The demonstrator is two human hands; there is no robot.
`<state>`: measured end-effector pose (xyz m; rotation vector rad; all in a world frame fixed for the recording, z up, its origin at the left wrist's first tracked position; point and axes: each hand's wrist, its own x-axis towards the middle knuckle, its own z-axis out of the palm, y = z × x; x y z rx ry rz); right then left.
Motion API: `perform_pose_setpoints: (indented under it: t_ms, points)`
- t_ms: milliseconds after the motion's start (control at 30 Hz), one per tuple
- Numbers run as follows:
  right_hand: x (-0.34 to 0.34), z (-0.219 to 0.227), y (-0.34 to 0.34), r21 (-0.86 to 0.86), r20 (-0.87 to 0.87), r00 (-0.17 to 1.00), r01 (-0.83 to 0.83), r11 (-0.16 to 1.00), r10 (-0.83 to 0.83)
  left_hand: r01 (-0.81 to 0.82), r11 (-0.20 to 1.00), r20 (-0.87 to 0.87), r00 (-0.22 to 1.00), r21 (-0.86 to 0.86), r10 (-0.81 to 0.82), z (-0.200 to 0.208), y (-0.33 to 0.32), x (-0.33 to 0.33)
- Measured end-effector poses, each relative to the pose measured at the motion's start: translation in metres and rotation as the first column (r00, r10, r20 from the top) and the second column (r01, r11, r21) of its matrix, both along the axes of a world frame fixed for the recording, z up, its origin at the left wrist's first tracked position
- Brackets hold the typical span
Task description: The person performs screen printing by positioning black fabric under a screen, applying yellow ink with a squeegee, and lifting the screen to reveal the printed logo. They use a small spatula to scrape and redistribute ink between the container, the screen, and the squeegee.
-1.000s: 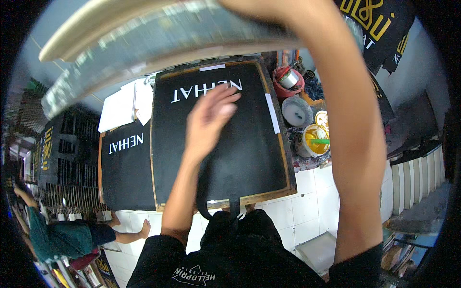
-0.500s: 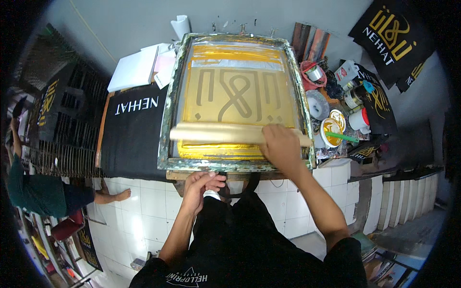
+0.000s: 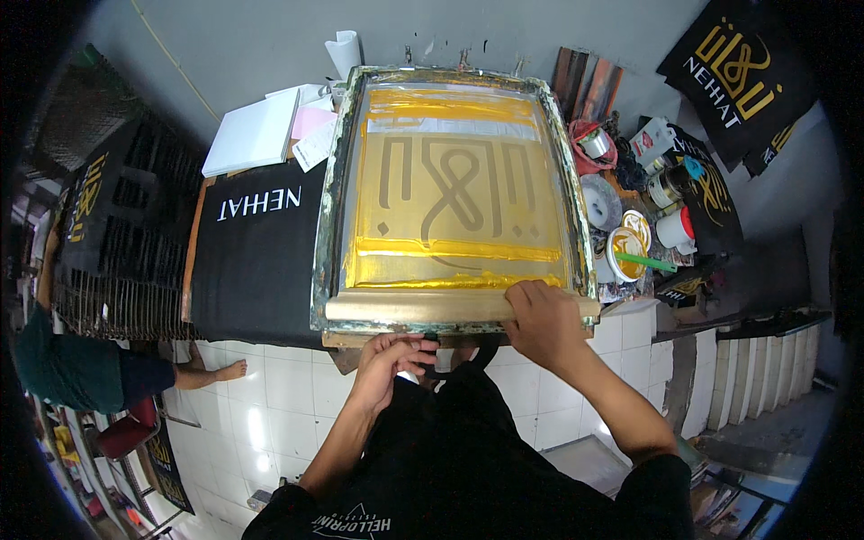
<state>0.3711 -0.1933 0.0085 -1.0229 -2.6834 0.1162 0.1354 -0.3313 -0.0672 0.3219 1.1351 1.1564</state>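
A wooden squeegee (image 3: pixel 418 306) lies across the near end of a printing screen (image 3: pixel 319 236). My right hand (image 3: pixel 545 326) is closed on its right part, fingers over the top; its blade is hidden. My left hand (image 3: pixel 389 364) hovers just off the screen's near edge, fingers loosely bent and apart, with nothing seen in them. Beside its fingertips hangs a black strap (image 3: pixel 486 353); whether they touch I cannot tell. Gold ink (image 3: pixel 459 247) lies in a ridge below the dark lettering stencil (image 3: pixel 454 184) and in a band along the squeegee. Another ink band (image 3: pixel 450 106) crosses the far end.
Left of the screen lies black printed fabric (image 3: pixel 256 261), with white papers (image 3: pixel 250 130) behind. At right stand an ink tub (image 3: pixel 625 256) with a green spatula (image 3: pixel 650 263), bottles (image 3: pixel 666 184) and a red bag (image 3: pixel 591 148). Another person (image 3: pixel 76 369) is at far left.
My right hand has pulled the squeegee towards me, from over the mesh to the screen's near end. An ink ridge now shows below the stencil. My left hand has shifted slightly right and nearer.
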Motion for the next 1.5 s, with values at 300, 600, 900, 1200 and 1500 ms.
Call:
perform_pose_setpoints:
  t_ms: [300, 600, 900, 1200, 1500]
  points:
    - [-0.047, -0.031, 0.163, 0.062, 0.003, 0.999, 0.033, 0.998, -0.034, -0.037, 0.997, 0.036, 0.999, -0.067, 0.039, 0.005, 0.002, 0.003]
    - [-0.093, 0.006, 0.324, -0.021, 0.080, 0.993, 0.083, 0.996, -0.081, -0.246, 0.934, 0.424, 0.840, -0.260, 0.339, 0.006, -0.003, 0.008]
    - [-0.080, -0.045, 0.304, 0.197, -0.083, 0.996, -0.010, 0.980, 0.027, -0.098, 0.995, -0.166, 0.981, 0.030, 0.101, 0.052, 0.044, -0.048]
    - [-0.092, 0.000, 0.380, 0.075, 0.026, 1.000, 0.016, 0.997, -0.018, 0.516, 0.715, -0.768, -0.159, 0.472, 0.621, 0.096, 0.322, -0.126]
    - [-0.116, -0.006, 0.411, 0.072, 0.146, 0.955, 0.251, 0.965, -0.259, 0.547, 0.835, -0.960, -0.259, -0.055, 0.107, 0.079, 0.457, -0.179]
